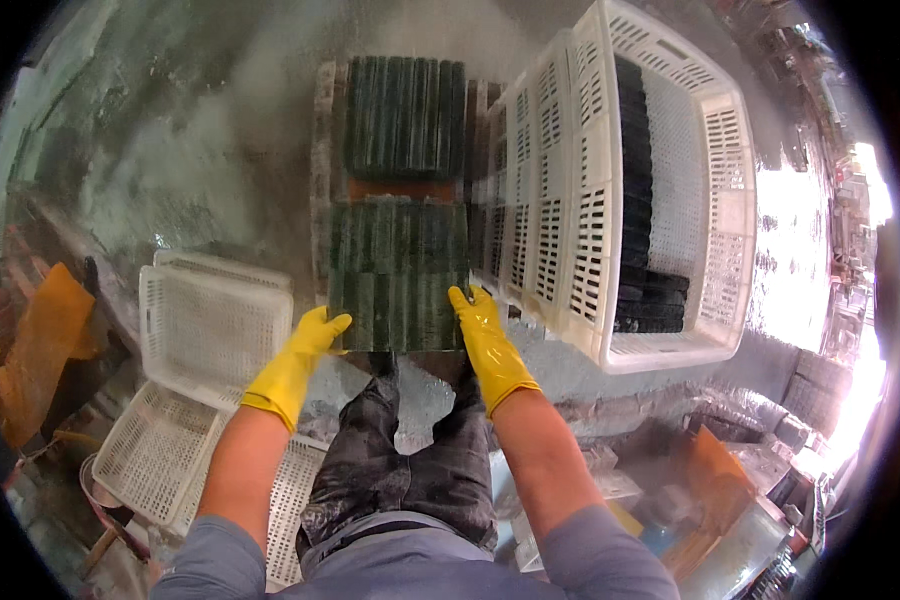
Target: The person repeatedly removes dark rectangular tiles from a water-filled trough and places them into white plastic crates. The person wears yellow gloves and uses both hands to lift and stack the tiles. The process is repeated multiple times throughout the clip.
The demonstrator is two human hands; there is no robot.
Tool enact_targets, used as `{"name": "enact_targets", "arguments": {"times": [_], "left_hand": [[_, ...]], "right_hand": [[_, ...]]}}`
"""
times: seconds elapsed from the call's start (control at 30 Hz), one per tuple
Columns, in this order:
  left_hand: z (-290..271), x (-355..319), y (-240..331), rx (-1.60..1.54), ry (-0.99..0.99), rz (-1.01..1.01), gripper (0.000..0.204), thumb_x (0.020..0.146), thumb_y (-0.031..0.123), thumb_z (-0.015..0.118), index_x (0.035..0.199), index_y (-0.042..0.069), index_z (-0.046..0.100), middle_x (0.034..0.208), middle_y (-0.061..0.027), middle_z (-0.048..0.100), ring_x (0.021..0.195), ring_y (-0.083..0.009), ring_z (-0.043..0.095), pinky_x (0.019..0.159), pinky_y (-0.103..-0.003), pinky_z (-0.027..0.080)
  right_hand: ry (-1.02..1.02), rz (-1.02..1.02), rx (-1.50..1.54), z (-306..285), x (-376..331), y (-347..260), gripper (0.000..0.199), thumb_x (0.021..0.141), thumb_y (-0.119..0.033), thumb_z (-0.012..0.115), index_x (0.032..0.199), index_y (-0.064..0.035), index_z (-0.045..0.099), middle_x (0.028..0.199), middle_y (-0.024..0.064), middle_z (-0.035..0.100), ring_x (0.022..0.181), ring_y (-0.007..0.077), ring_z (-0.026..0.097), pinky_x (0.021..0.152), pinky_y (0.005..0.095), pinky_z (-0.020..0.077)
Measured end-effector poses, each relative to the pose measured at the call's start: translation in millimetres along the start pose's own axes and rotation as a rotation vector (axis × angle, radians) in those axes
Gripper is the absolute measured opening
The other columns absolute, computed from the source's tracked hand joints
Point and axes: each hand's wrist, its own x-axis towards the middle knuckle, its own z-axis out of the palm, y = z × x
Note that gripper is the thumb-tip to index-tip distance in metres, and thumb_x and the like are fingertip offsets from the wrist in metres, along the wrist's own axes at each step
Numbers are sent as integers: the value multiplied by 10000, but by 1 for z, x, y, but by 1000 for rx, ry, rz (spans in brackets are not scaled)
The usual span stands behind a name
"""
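In front of me lies a block of dark green strips [398,270], packed side by side in rows, with a glassy look. My left hand [308,340], in a yellow rubber glove, holds its near left corner, thumb along the side. At the near right edge, my right hand [485,330], gloved the same way, presses with its thumb near the top. Fingers of both hands are partly hidden at the block's sides. Beyond it stands a second block of similar strips [406,115], with an orange-brown strip [400,189] showing in the gap.
A row of white perforated crates [595,200] stands close on the right; the nearest holds dark strips [636,180] along one side. More white baskets [215,325] sit at the left. An orange sheet [40,350] leans at far left. Wet floor [180,160] stretches beyond.
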Motion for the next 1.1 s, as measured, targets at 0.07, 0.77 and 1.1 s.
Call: {"name": "enact_targets", "arguments": {"times": [0.07,0.77,1.1], "left_hand": [[8,15,-39,-81,51,36,293,1000,182,714,1248,28,681,1109,-74,733,965,-208,702,746,-403,610],[2,29,-51,209,138,260,319,1015,228,705,1225,-10,676,1077,-41,731,964,-141,643,878,-326,507],[-4,35,-25,469,133,9,346,1026,235,663,1235,-41,645,999,-119,719,863,-206,699,732,-347,574]], "right_hand": [[53,64,-65,14,-18,-12,576,979,-389,744,1357,33,641,1244,158,716,1145,261,665,1000,361,499],[67,0,-39,27,-15,7,592,993,-396,714,1402,18,609,1303,234,693,1189,316,674,1037,376,500],[49,46,70,25,6,16,631,993,-454,704,1398,20,608,1366,250,657,1259,364,638,1070,409,484]]}}
